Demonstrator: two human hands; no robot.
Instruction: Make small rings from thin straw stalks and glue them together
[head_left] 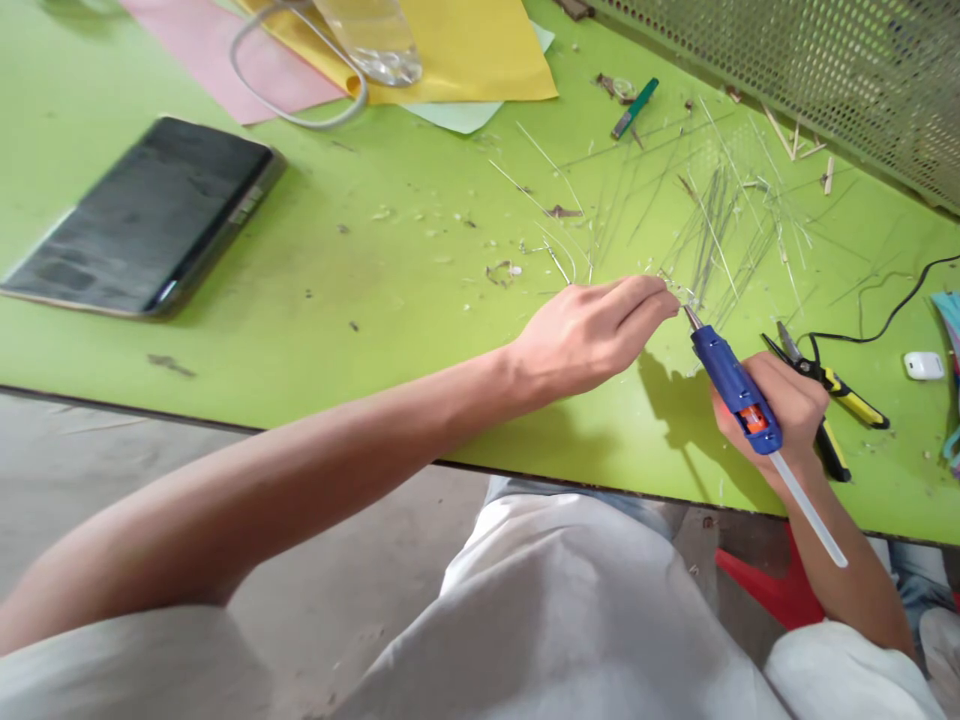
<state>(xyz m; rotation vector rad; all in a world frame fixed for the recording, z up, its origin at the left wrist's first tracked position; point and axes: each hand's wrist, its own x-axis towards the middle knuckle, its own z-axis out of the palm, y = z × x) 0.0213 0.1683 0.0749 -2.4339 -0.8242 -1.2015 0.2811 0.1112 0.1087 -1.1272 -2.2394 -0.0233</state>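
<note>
My right hand (780, 410) grips a blue glue gun (731, 385) with an orange trigger and a clear glue stick (810, 510) jutting from its back. Its metal tip points up-left at my left hand's fingertips. My left hand (592, 330) reaches across the green table (337, 290) with its fingers pinched together on a thin pale strand, too fine to name. Both hands meet beside a spread of thin grass-like sticks (720, 220).
A dark phone (146, 215) lies at the left. Yellow paper (465, 50), pink paper (217, 50), a clear bottle (371, 35) and a grey cable loop (300, 110) sit at the back. Black-and-yellow pliers (829, 385), a green cutter (634, 108), a perforated mesh panel (825, 70) and a black cord (892, 310) are on the right.
</note>
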